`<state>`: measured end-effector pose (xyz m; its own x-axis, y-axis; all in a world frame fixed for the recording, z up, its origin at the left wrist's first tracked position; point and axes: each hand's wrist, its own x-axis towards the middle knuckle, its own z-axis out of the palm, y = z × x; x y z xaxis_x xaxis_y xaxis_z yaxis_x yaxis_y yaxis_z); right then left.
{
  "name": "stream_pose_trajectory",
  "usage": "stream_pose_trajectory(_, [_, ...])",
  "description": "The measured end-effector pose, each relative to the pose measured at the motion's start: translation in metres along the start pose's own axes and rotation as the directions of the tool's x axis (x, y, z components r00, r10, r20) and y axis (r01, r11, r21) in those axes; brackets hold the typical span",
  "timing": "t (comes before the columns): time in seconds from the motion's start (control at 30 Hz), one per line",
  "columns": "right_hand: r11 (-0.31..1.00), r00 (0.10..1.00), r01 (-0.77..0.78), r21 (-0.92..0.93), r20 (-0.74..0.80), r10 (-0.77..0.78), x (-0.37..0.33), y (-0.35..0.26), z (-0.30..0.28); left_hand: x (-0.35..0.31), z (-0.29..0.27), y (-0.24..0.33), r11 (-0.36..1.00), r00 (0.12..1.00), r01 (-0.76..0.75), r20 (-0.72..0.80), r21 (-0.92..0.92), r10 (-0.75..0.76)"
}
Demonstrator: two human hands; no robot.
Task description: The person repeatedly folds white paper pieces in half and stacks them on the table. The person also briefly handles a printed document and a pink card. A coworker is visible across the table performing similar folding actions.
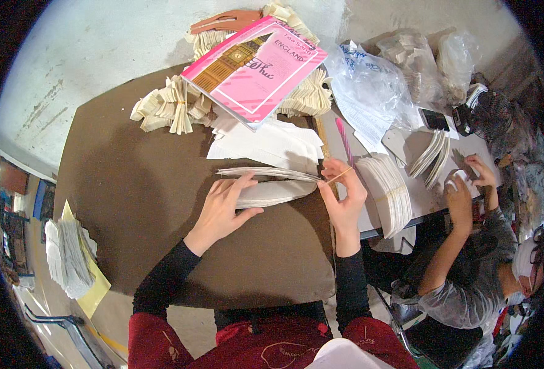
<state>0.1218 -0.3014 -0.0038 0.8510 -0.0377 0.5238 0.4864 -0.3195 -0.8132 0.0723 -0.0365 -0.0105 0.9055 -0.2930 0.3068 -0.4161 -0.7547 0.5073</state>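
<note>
In the middle of the brown table lies a bundle of thin, off-white cut pieces (275, 194), parted lengthwise into two layers; I cannot tell whether they are cloth or paper. My left hand (218, 212) grips its left end, fingers over the upper layer and thumb at the lower one. At the other end, my right hand (348, 206) is closed on a thin tan rubber band (338, 176), stretched between fingertips beside the bundle's tip. Just beyond, loose white pieces (263, 144) lie in a flat pile, partly under a pink notebook (256, 71) with a clock tower on its cover.
Banded cream bundles (176, 106) surround the notebook. Right of my hand are a pink pen (344, 138) and a banded white stack (386, 194). A co-worker's hands (463, 187) hold something white at the adjoining table. Plastic bags (370, 80) and a phone (434, 119) lie farther back.
</note>
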Motion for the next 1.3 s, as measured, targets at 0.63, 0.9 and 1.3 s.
stream_pose_trajectory(0.63, [0.975,0.933,0.091,-0.204,0.359,-0.011,0.006,0.005,0.006,0.000,-0.016,-0.008,0.996,0.996,-0.065,0.062,-0.054,0.068])
stream_pose_trajectory(0.9, [0.973,0.943,0.097,-0.207,0.331,-0.024,0.003,0.009,0.010,-0.007,-0.020,-0.036,0.971,0.933,0.238,-0.287,0.036,-0.218])
stream_pose_trajectory(1.3, [0.973,0.930,0.047,-0.225,0.365,0.040,0.007,0.004,0.010,-0.010,-0.031,-0.048,0.581,0.854,0.265,-0.093,-0.770,-0.512])
